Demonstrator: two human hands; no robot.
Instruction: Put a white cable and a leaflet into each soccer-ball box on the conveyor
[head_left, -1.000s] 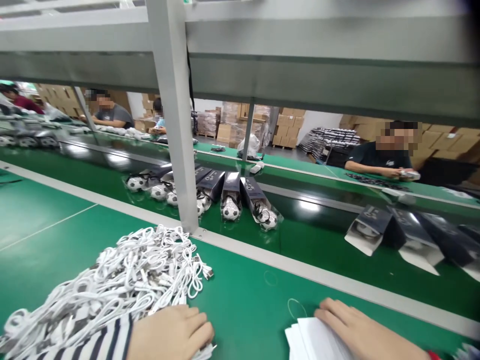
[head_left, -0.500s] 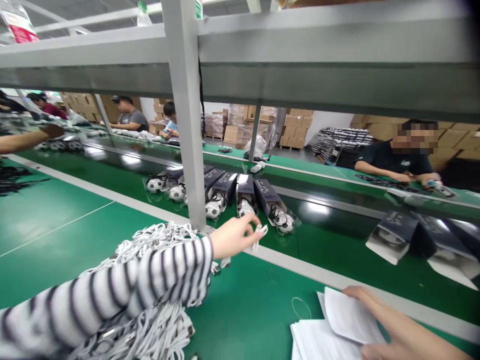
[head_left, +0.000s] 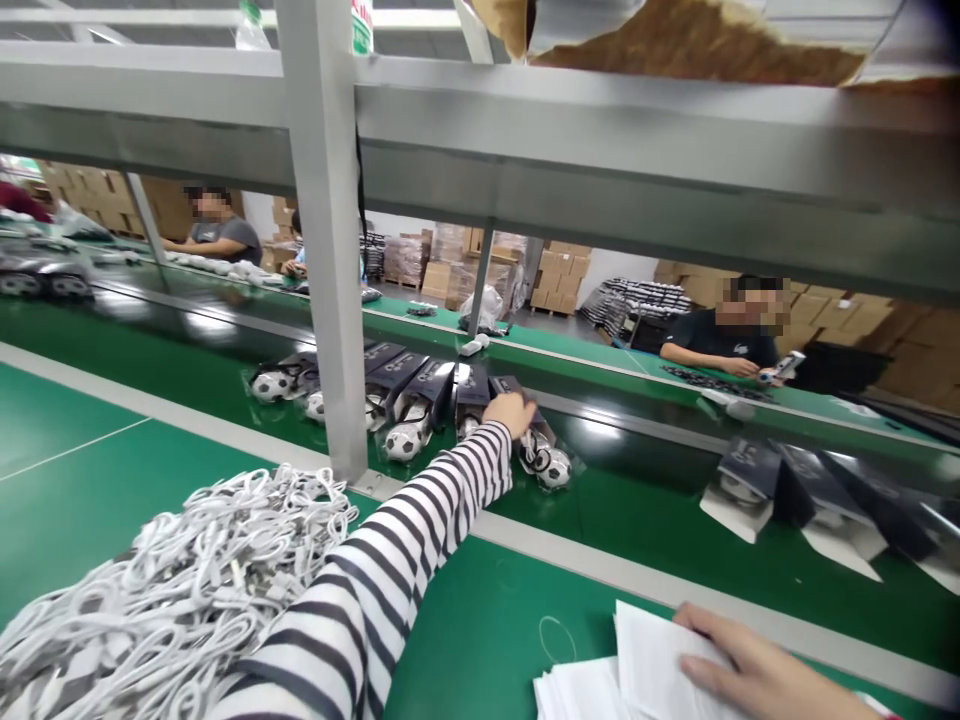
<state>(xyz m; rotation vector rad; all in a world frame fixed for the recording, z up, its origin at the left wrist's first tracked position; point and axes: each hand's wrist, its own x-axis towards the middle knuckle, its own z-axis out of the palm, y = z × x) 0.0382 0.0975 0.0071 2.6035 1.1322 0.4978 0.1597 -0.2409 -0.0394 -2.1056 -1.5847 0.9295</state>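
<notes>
My left hand [head_left: 510,412], in a black-and-white striped sleeve, reaches over the green conveyor to the open dark box [head_left: 507,384] at the right end of a row. Its fingers are curled; whatever is in them is hidden. A bagged black-and-white soccer-ball-patterned item [head_left: 553,467] sticks out of that box, just below the hand. My right hand [head_left: 739,650] grips white paper sheets [head_left: 645,645] from a stack [head_left: 574,695] at the lower right, thumb and fingers on their edge. A heap of bundled white cables [head_left: 202,590] lies left of my left arm.
A grey post [head_left: 322,260] rises left of my left arm, under a long grey shelf beam [head_left: 600,190]. More open dark boxes [head_left: 750,470] lie on the conveyor at right. Co-workers [head_left: 720,335] sit across the line, before stacked cartons [head_left: 559,275].
My left hand has moved from above the near rail, where it pinched a small white cable, forward onto the end box. The view has shifted. My right hand stays at the papers.
</notes>
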